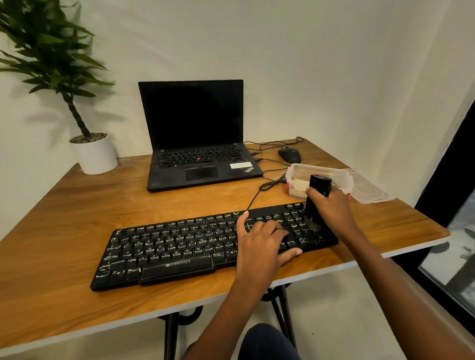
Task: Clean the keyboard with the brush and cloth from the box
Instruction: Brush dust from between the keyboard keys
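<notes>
left hand (262, 241) flat, right hand (330, 211) in tight grip

1 head-worn camera looks forward and down, close over the desk (70, 207) and hands.

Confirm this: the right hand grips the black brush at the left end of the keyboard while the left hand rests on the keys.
Wrong in one respect. The head view shows the right hand gripping the black brush at the right end of the keyboard, not the left. The left hand does rest on the keys.
</notes>
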`<control>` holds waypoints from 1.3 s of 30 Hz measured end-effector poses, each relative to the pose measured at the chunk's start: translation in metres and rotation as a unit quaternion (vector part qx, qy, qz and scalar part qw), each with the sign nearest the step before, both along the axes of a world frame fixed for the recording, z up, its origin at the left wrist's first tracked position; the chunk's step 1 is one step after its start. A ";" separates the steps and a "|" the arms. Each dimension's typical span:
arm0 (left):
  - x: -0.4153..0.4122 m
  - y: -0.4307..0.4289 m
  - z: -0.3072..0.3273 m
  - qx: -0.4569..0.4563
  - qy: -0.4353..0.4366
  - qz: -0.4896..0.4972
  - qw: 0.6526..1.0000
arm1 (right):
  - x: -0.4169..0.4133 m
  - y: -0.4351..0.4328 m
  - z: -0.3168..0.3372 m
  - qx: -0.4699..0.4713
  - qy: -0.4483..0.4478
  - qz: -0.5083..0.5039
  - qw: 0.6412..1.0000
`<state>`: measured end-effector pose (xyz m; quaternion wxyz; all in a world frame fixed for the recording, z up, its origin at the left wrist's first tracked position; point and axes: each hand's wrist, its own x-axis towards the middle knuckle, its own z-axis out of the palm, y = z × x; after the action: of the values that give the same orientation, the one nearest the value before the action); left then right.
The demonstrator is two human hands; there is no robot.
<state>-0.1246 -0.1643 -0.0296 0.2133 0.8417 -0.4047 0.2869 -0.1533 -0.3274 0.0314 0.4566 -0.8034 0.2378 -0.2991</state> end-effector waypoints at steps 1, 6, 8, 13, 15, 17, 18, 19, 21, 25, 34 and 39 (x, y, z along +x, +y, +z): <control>0.000 0.000 0.000 -0.002 -0.001 -0.001 1.000 | 0.004 0.002 0.001 -0.004 -0.013 0.000 1.000; -0.001 0.000 -0.001 -0.002 -0.002 -0.003 1.000 | 0.000 0.004 -0.004 -0.015 -0.050 0.011 0.999; -0.001 0.000 -0.001 0.002 -0.004 -0.002 1.000 | -0.012 0.001 -0.007 -0.004 -0.046 0.024 0.999; -0.001 0.000 0.000 0.005 -0.003 0.003 1.000 | -0.035 -0.002 -0.006 0.021 -0.024 0.045 0.998; -0.001 0.000 0.000 0.008 -0.002 0.003 1.000 | -0.029 -0.003 -0.002 0.001 0.003 0.055 0.998; -0.001 0.000 0.000 0.005 -0.002 0.001 1.000 | -0.016 -0.006 -0.001 -0.018 0.016 0.045 0.999; -0.001 0.000 0.000 0.004 -0.002 -0.001 1.000 | -0.008 -0.008 -0.001 -0.021 0.018 0.038 0.999; -0.001 0.000 0.000 0.002 -0.002 -0.004 1.000 | 0.001 -0.010 -0.003 -0.022 0.017 0.035 0.999; 0.000 0.001 0.000 -0.001 -0.002 -0.005 1.000 | 0.019 -0.012 -0.003 -0.038 0.010 0.037 0.999; 0.000 0.000 0.000 -0.005 0.000 -0.008 1.000 | 0.047 -0.013 -0.004 -0.066 0.000 0.033 0.997; -0.002 0.000 -0.001 0.006 -0.006 -0.003 1.000 | 0.020 -0.013 -0.008 -0.036 -0.029 0.029 0.999; -0.002 0.000 0.000 0.006 -0.006 0.000 1.000 | 0.019 -0.017 -0.001 -0.038 0.043 0.046 0.997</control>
<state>-0.1263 -0.1643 -0.0300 0.2059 0.8412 -0.4079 0.2890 -0.1343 -0.3446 0.0309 0.4282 -0.8425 0.2087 -0.2515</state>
